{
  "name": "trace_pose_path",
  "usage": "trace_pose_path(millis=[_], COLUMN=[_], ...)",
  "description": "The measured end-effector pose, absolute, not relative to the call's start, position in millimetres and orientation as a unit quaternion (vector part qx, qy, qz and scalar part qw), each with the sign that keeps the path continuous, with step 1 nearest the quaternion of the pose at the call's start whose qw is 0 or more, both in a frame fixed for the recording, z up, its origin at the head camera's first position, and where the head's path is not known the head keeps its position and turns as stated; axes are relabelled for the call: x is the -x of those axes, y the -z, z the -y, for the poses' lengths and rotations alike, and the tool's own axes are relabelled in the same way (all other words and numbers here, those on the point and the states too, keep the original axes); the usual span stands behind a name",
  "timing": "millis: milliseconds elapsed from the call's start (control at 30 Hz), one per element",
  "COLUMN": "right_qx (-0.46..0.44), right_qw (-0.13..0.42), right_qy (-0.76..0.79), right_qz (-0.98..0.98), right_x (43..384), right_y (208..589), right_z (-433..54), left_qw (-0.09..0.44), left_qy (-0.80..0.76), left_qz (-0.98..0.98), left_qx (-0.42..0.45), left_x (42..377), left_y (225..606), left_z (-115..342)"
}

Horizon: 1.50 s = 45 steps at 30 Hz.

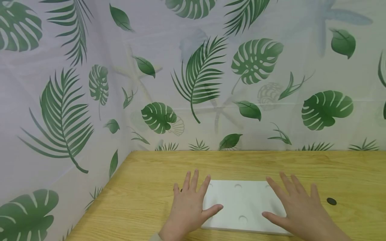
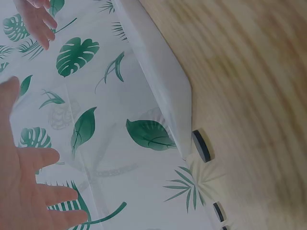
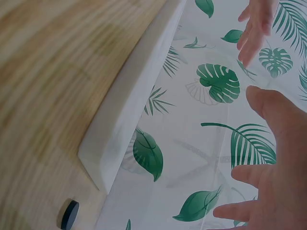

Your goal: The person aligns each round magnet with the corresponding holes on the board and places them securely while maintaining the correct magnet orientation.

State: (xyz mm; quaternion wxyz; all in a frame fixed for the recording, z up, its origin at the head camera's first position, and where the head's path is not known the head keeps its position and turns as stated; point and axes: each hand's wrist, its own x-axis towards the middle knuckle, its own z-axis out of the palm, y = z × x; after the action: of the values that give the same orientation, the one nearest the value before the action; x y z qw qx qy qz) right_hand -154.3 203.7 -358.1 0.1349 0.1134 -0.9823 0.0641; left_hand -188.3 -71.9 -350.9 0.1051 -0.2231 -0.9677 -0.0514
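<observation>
A flat white board (image 1: 235,204) with several shallow round recesses lies on the wooden table. Over its left end spreads my left hand (image 1: 188,209), fingers straight and apart, thumb pointing inward across the board. My right hand (image 1: 301,209) is spread the same way over the right end, covering that corner. Neither hand holds anything. Both wrist views show the hands raised above the board's edge (image 2: 160,72). A black disc (image 1: 331,201) lies right of my right hand. Left of the board, black discs (image 2: 201,146) show in the left wrist view; my left fingers mostly hide them in the head view.
Wood-grain tabletop (image 1: 129,201) extends around the board on all sides. Behind the table and along its left side hangs a white cloth (image 1: 211,134) printed with green leaves, bounding the work area.
</observation>
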Motion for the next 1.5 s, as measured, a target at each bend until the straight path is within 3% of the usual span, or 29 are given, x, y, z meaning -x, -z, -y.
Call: trace_pose_path(millis=[133,367,533,667,900,1200,1500], right_qx=[-0.126,-0.192,-0.218,-0.230,-0.219,-0.210,-0.185], right_qw=[0.156,0.251,0.310,0.341,0.333,0.329,0.288], right_qy=[-0.066,-0.081,-0.097,-0.105,-0.105,-0.099,-0.103], right_qz=[0.977,0.945,0.920,0.905,0.911,0.915,0.934], right_x=[154.1,152.6,150.7,149.9,150.3,154.5,156.9], right_y=[354.8,347.1,343.4,343.9,346.3,352.4,353.9], right_z=[-201.7,-196.5,-194.1,-192.6,-192.8,-197.9,-203.9], left_qw=[0.151,0.288,0.314,0.317,0.306,0.242,0.173], left_qy=[0.037,0.032,0.038,0.039,0.035,0.003,-0.049], left_qz=[0.956,0.900,0.886,0.883,0.878,0.889,0.905], left_qx=[0.249,0.326,0.338,0.345,0.365,0.389,0.385], left_x=[188.7,191.2,191.1,190.9,191.6,191.6,190.7], left_y=[350.5,350.1,351.5,351.6,352.5,354.8,355.5], left_z=[71.2,71.5,71.6,71.4,71.4,71.0,69.5])
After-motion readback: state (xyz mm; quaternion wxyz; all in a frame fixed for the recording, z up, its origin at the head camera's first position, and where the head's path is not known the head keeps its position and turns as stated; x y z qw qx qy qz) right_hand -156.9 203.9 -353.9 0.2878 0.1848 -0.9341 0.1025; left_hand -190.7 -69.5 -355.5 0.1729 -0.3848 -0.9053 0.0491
